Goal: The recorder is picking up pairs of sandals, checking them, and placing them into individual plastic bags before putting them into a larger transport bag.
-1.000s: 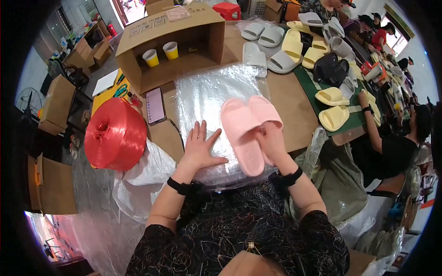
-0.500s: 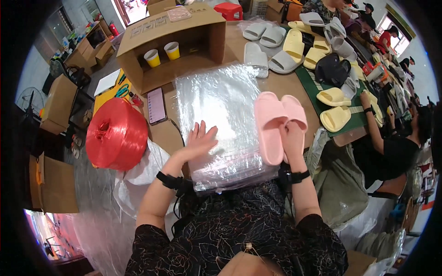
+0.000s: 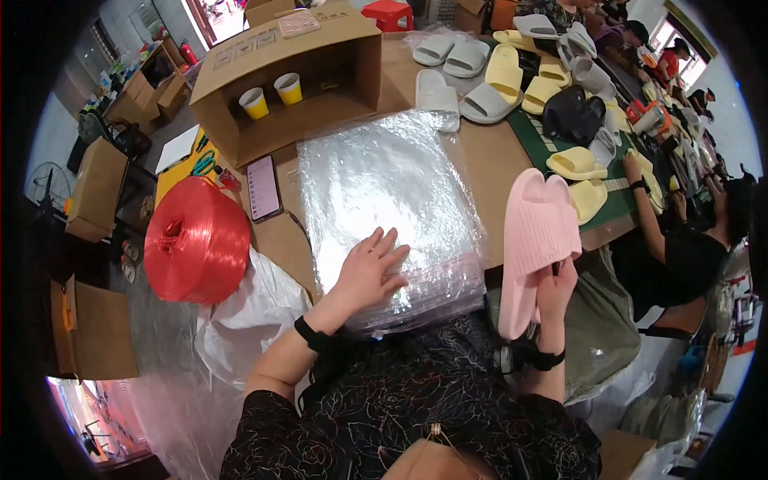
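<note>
Black patterned top (image 3: 416, 400): nearest of all, along the bottom of the view
Black wristbands (image 3: 314, 334): one on each wrist
Right hand (image 3: 555, 288): grasping the pink slippers at the near edge of their straps, some fingers hidden
Pink slippers (image 3: 542, 236): a pair held together to the right of the bag stack, toes pointing away; whether they touch the table cannot be told
Left hand (image 3: 370, 272): grasping nothing, fingers spread, palm down on the bag stack
Bag stack (image 3: 384, 184): clear, shiny plastic in front of the person, on the brown table (image 3: 502, 172)
Red twine roll (image 3: 197, 240): left of the bags, above a white sack (image 3: 252, 320)
Phone (image 3: 263, 189): between roll and bags, screen lit
Teal scissors (image 3: 204, 164): behind the roll, on a yellow surface
Cardboard box (image 3: 340, 112): beyond the bags, on its side, two yellow cups (image 3: 254, 103) within
Other slippers (image 3: 437, 96): grey, yellow and black, far right, some on a green mat (image 3: 528, 144)
Co-worker's hand (image 3: 632, 166): by yellow slippers at the right
Red stool (image 3: 387, 16): behind the table
</note>
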`<move>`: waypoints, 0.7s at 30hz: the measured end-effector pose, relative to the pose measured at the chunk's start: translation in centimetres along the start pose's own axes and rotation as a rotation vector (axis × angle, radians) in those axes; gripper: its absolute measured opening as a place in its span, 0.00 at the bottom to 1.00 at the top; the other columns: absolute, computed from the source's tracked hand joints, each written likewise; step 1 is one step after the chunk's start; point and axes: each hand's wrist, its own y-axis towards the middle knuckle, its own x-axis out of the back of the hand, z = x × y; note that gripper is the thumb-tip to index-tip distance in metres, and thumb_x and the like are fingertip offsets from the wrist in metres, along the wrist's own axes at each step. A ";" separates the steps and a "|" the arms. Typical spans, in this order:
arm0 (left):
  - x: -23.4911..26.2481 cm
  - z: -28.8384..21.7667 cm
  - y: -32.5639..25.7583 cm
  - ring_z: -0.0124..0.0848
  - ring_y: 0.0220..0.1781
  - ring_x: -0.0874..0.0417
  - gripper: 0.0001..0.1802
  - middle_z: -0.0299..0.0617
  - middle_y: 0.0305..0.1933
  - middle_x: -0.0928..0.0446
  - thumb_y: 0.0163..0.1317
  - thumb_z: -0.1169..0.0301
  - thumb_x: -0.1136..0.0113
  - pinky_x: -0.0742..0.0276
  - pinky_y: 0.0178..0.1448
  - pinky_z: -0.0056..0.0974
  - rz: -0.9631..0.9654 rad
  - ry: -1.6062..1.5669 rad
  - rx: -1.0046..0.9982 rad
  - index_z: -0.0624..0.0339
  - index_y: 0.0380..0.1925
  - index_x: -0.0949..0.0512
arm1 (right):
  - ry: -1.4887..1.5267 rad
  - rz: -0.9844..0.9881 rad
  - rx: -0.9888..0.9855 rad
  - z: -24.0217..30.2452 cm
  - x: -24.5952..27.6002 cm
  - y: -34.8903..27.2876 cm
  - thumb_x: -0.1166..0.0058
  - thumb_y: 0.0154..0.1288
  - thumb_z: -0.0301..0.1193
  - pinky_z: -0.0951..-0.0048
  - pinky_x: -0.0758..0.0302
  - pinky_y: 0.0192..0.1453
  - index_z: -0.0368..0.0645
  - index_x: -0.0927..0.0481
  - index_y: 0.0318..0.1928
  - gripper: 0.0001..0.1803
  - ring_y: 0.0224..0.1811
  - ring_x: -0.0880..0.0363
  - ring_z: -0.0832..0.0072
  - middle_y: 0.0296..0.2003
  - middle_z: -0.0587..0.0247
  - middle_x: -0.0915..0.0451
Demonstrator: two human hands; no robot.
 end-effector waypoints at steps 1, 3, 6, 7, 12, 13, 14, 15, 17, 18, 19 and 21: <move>-0.3 0.2 0.3 0.56 0.77 0.40 0.34 0.51 0.75 0.38 0.61 0.46 0.36 0.39 0.76 0.55 0.002 -0.002 -0.008 0.47 0.65 0.26 | 0.023 0.004 0.035 0.2 0.6 -0.2 0.46 0.66 0.18 0.73 0.28 0.58 0.30 0.23 0.53 0.15 0.51 0.20 0.74 0.47 0.58 0.16; -0.7 0.5 0.7 0.56 0.74 0.36 0.24 0.53 0.73 0.34 0.68 0.56 0.41 0.36 0.74 0.53 -0.081 0.008 0.008 0.48 0.62 0.24 | 0.006 0.017 0.028 1.0 1.5 -0.4 0.47 0.66 0.18 0.73 0.28 0.57 0.30 0.23 0.54 0.15 0.51 0.20 0.74 0.48 0.58 0.16; -1.3 0.9 1.5 0.56 0.69 0.30 0.20 0.52 0.67 0.27 0.67 0.62 0.43 0.32 0.70 0.52 -0.194 -0.110 0.041 0.48 0.58 0.20 | -0.009 0.094 -0.005 1.4 2.8 -1.0 0.48 0.67 0.17 0.72 0.27 0.58 0.30 0.23 0.54 0.16 0.53 0.21 0.74 0.50 0.58 0.17; -1.0 0.9 1.6 0.58 0.71 0.32 0.19 0.53 0.68 0.28 0.70 0.62 0.46 0.33 0.72 0.51 -0.162 -0.200 0.087 0.49 0.59 0.20 | 0.013 0.122 -0.057 1.7 2.7 -1.3 0.47 0.65 0.17 0.70 0.27 0.58 0.31 0.22 0.55 0.17 0.54 0.21 0.71 0.52 0.56 0.18; -0.8 1.6 2.3 0.59 0.75 0.39 0.20 0.57 0.71 0.33 0.74 0.62 0.52 0.39 0.77 0.51 -0.133 -0.485 0.195 0.49 0.62 0.23 | -0.187 0.344 0.199 4.4 0.5 -1.5 0.43 0.58 0.19 0.60 0.27 0.63 0.37 0.19 0.54 0.22 0.58 0.21 0.55 0.55 0.49 0.19; -0.7 1.5 2.5 0.59 0.75 0.39 0.20 0.57 0.72 0.33 0.74 0.63 0.52 0.40 0.77 0.50 -0.136 -0.518 0.210 0.50 0.63 0.24 | -0.275 0.421 0.275 4.4 -0.1 -1.5 0.42 0.56 0.21 0.56 0.27 0.63 0.39 0.18 0.54 0.22 0.59 0.23 0.50 0.55 0.47 0.20; -0.4 1.3 2.6 0.59 0.75 0.39 0.20 0.57 0.72 0.33 0.74 0.63 0.52 0.41 0.78 0.50 -0.140 -0.549 0.225 0.50 0.63 0.24 | -0.363 0.498 0.352 4.6 -0.8 -1.6 0.41 0.54 0.23 0.52 0.28 0.64 0.41 0.17 0.53 0.23 0.60 0.24 0.44 0.55 0.46 0.21; -0.1 1.0 2.7 0.59 0.75 0.39 0.20 0.57 0.72 0.33 0.74 0.63 0.52 0.41 0.78 0.50 -0.141 -0.548 0.223 0.50 0.63 0.24 | -0.402 0.545 0.386 5.1 -1.5 -1.8 0.42 0.55 0.26 0.52 0.28 0.65 0.43 0.18 0.54 0.23 0.60 0.25 0.43 0.54 0.45 0.21; 0.9 0.2 3.1 0.59 0.76 0.39 0.21 0.58 0.72 0.34 0.74 0.64 0.53 0.44 0.79 0.50 -0.206 -0.498 0.206 0.52 0.64 0.25 | -0.380 0.644 0.328 5.5 -2.8 -2.3 0.42 0.57 0.28 0.55 0.23 0.51 0.41 0.19 0.52 0.20 0.48 0.20 0.47 0.48 0.46 0.21; 1.2 -0.1 3.2 0.59 0.76 0.39 0.21 0.58 0.72 0.34 0.74 0.64 0.53 0.44 0.79 0.50 -0.207 -0.497 0.202 0.52 0.64 0.25 | -0.410 0.701 0.283 5.2 -3.2 -2.6 0.41 0.58 0.29 0.55 0.22 0.47 0.39 0.19 0.49 0.18 0.43 0.19 0.49 0.46 0.46 0.21; 1.5 -0.2 3.0 0.58 0.76 0.40 0.21 0.58 0.73 0.34 0.74 0.64 0.54 0.45 0.79 0.49 -0.233 -0.478 0.189 0.52 0.64 0.25 | -0.408 0.701 0.288 4.7 -3.5 -2.7 0.41 0.58 0.29 0.55 0.22 0.47 0.39 0.19 0.49 0.18 0.43 0.19 0.49 0.46 0.46 0.21; 2.1 -0.4 2.7 0.58 0.76 0.40 0.21 0.57 0.73 0.35 0.74 0.64 0.54 0.46 0.80 0.48 -0.262 -0.455 0.176 0.53 0.64 0.25 | -0.511 0.758 0.268 3.9 -4.2 -2.9 0.42 0.61 0.31 0.53 0.23 0.41 0.35 0.21 0.42 0.13 0.37 0.19 0.49 0.41 0.46 0.21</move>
